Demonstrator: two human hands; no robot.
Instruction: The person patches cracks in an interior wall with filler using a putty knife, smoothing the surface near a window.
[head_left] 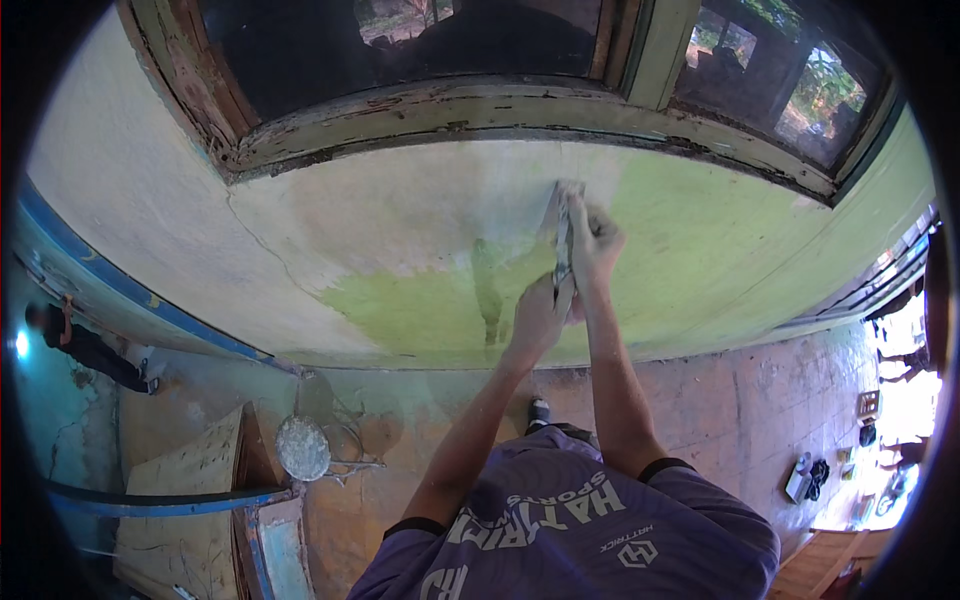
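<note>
My right hand [598, 240] is closed on a narrow, grey-smeared tool like a putty knife [562, 205], whose top end is at the wall [700, 250] below a window. My left hand [540, 315], just lower and to the left, is closed round the lower part of the same tool; its fingertips are partly hidden. The wall is part pale plaster, part light green paint, with whitish patches around the tool.
A weathered window frame [420, 110] spans the top. A dusty round object [302, 447] and worn boards [180, 480] lie at lower left. Another person [90, 345] stands at far left. Crates [868, 405] and other items sit on the floor at right, by a bright opening.
</note>
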